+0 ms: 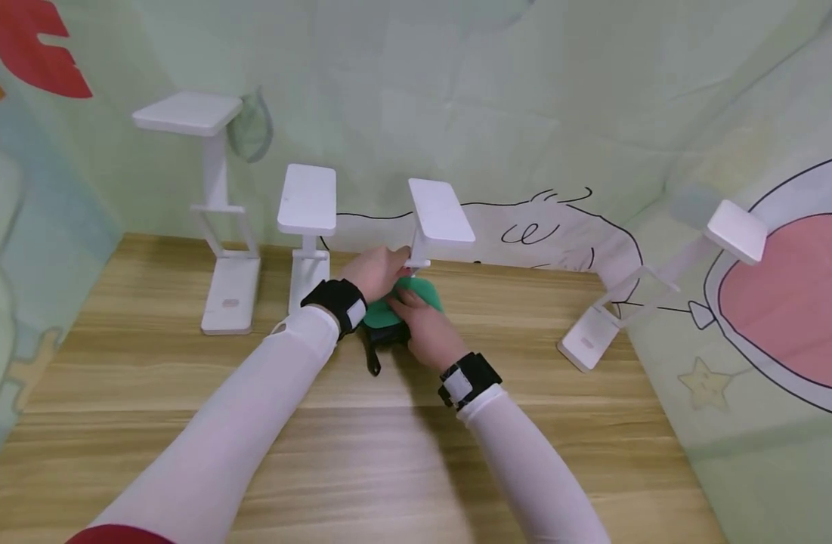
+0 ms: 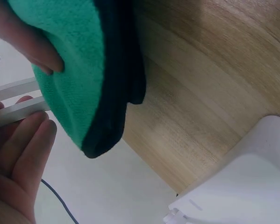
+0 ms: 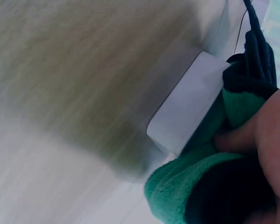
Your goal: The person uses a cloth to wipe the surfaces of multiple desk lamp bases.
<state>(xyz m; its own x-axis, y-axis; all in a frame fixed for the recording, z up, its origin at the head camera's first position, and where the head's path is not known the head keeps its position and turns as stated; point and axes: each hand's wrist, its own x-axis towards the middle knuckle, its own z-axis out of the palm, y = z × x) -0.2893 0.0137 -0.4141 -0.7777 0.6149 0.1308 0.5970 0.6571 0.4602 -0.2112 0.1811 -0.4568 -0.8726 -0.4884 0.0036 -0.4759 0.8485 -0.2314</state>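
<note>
A green cloth with a dark edge and a hanging loop (image 1: pixel 424 291) is draped over the base of a white folding desk lamp (image 1: pixel 441 211), third from the left. My right hand (image 1: pixel 434 332) grips the cloth; in the right wrist view its thumb presses the green fabric (image 3: pixel 165 193) beside the lamp's white base (image 3: pixel 191 102). My left hand (image 1: pixel 378 273) is at the lamp's lower arm. Its fingers curl round one of the slim white bars (image 2: pixel 23 110) in the left wrist view, just beside the cloth. Most of the base is hidden under the cloth in the head view.
Two more white lamps stand to the left, a tall one (image 1: pixel 230 295) and a shorter one (image 1: pixel 307 200) right by my left wrist. Another lamp (image 1: pixel 589 338) leans at the table's right edge. A printed curtain (image 1: pixel 524 113) hangs behind the wooden table (image 1: pixel 361 453).
</note>
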